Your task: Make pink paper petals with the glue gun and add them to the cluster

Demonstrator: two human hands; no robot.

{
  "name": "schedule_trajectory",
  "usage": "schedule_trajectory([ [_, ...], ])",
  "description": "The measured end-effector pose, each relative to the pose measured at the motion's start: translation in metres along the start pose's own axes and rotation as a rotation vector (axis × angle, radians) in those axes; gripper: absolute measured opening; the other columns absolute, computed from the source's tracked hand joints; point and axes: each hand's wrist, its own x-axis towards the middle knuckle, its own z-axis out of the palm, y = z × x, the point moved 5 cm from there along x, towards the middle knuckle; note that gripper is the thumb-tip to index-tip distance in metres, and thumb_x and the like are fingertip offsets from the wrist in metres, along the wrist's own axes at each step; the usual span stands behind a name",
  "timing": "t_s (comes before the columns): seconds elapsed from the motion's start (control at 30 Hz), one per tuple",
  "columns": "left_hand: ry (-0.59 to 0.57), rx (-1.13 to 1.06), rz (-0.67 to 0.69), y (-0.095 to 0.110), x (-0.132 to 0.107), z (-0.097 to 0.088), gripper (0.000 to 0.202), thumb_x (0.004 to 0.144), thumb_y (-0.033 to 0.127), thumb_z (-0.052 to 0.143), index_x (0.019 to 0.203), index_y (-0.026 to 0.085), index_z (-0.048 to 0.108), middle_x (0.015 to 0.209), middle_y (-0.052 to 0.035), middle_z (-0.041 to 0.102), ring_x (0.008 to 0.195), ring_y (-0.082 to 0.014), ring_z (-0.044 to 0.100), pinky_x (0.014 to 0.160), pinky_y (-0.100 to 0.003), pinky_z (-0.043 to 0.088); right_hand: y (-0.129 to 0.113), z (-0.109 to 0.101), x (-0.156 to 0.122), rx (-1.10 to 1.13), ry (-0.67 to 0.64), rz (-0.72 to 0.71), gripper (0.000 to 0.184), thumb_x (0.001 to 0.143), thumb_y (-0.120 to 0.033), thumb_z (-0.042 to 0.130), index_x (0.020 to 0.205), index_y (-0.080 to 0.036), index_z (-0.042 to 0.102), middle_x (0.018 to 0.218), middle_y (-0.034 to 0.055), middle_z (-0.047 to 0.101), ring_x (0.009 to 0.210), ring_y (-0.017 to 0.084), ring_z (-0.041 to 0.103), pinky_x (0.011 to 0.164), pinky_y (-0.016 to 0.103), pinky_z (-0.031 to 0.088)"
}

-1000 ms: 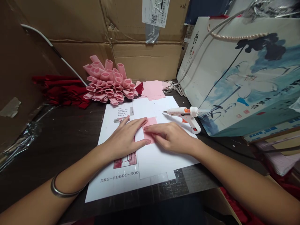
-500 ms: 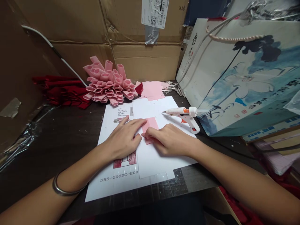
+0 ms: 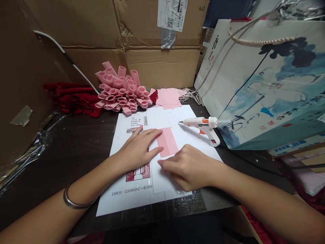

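Observation:
A pink paper strip [image 3: 166, 142] with a lengthwise crease lies flat on a white card sheet [image 3: 165, 117]. My left hand [image 3: 138, 147] rests palm down on the printed sheet [image 3: 132, 134], its fingertips just left of the strip. My right hand [image 3: 189, 166] sits on the white card just below the strip, fingers slightly curled, holding nothing. A white and orange hot glue gun [image 3: 203, 126] lies on its side to the upper right of the strip, out of reach of neither hand's fingers touching it.
Behind the sheets stand a pink rolled-paper flower [image 3: 122, 89] and a stack of pink paper squares [image 3: 169, 98]. Red folded material [image 3: 73, 98] lies left, metal clips [image 3: 193, 97] lie back right, and a painted paper gift bag [image 3: 264, 84] stands right against cardboard boxes [image 3: 162, 67].
My right hand has drawn back off the pink paper toward me. The strip now lies uncovered and flat, its crease showing. My left hand has barely moved.

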Motion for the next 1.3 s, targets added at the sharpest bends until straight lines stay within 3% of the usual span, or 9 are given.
schedule_trajectory([
  [0.13,-0.010,-0.010,0.023,-0.003,-0.001,0.001,0.058,0.092,0.049,0.051,0.140,0.017,0.045,0.143,-0.0099,0.052,0.133,-0.0283,0.045,0.119,-0.054,0.016,0.022,-0.009,-0.001,0.144,0.319,0.106,0.026,0.085,-0.010,0.045,0.096,-0.017,0.068,0.083,0.0049,0.072,0.073,0.018,0.062,0.067,0.031,0.043],
  [0.2,-0.007,-0.020,0.038,-0.004,-0.001,0.000,0.058,0.091,0.051,0.052,0.139,0.019,0.045,0.142,-0.0093,0.053,0.132,-0.0290,0.046,0.118,-0.055,0.015,0.030,-0.009,0.001,0.148,0.365,0.118,0.024,0.089,-0.012,0.048,0.098,-0.017,0.069,0.095,0.0067,0.073,0.084,0.020,0.061,0.077,0.034,0.045],
  [0.33,-0.014,-0.025,0.035,-0.003,-0.001,-0.001,0.059,0.090,0.053,0.053,0.138,0.019,0.046,0.141,-0.0087,0.053,0.130,-0.0298,0.047,0.118,-0.055,0.017,0.034,-0.001,0.007,0.177,0.267,0.078,0.025,0.092,-0.013,0.050,0.108,-0.017,0.069,0.109,0.0089,0.072,0.092,0.022,0.057,0.084,0.038,0.046],
  [0.47,-0.013,-0.023,0.038,-0.001,-0.003,-0.002,0.063,0.090,0.055,0.053,0.139,0.018,0.044,0.140,-0.0093,0.054,0.129,-0.0298,0.048,0.118,-0.055,0.016,0.036,0.004,0.009,0.199,0.165,0.133,0.025,0.091,-0.012,0.051,0.108,-0.017,0.069,0.099,0.0091,0.073,0.088,0.022,0.059,0.081,0.037,0.047],
  [0.67,0.071,-0.004,0.026,-0.006,-0.006,-0.005,0.069,0.087,0.058,0.056,0.140,0.015,0.044,0.147,-0.0127,0.046,0.140,-0.0309,0.036,0.119,-0.054,0.017,0.038,0.008,0.008,0.228,0.154,0.134,0.023,0.092,-0.012,0.052,0.106,-0.017,0.070,0.099,0.0083,0.073,0.084,0.019,0.063,0.080,0.034,0.047],
  [0.8,0.123,-0.091,0.033,-0.008,-0.007,-0.011,0.046,0.090,0.047,0.055,0.128,0.020,0.056,0.135,-0.0080,0.060,0.139,-0.0281,0.039,0.119,-0.055,0.013,0.039,0.008,0.008,0.240,0.147,0.136,0.024,0.092,-0.012,0.052,0.106,-0.018,0.070,0.100,0.0082,0.074,0.082,0.018,0.064,0.079,0.033,0.047],
  [0.9,0.101,-0.159,-0.007,-0.010,-0.006,-0.010,0.034,0.092,0.041,0.052,0.117,0.021,0.063,0.121,-0.0059,0.069,0.135,-0.0277,0.045,0.119,-0.058,0.012,0.040,0.008,0.008,0.243,0.146,0.141,0.025,0.090,-0.011,0.053,0.108,-0.017,0.070,0.098,0.0086,0.074,0.082,0.019,0.065,0.079,0.033,0.048],
  [1.07,0.046,-0.189,-0.092,-0.015,-0.004,-0.006,0.033,0.094,0.039,0.045,0.116,0.022,0.065,0.131,-0.0052,0.063,0.142,-0.0285,0.033,0.119,-0.059,0.014,0.041,0.009,0.008,0.272,0.151,0.146,0.026,0.090,-0.011,0.054,0.109,-0.018,0.070,0.101,0.0088,0.074,0.087,0.019,0.066,0.081,0.034,0.049],
  [1.3,0.074,-0.154,-0.121,-0.020,0.002,-0.006,0.033,0.096,0.034,0.040,0.118,0.019,0.059,0.131,-0.0057,0.063,0.146,-0.0258,0.024,0.119,-0.057,0.012,0.041,0.011,0.008,0.307,0.146,0.143,0.032,0.091,-0.010,0.050,0.116,-0.015,0.069,0.120,0.0088,0.069,0.104,0.020,0.065,0.090,0.034,0.049],
])
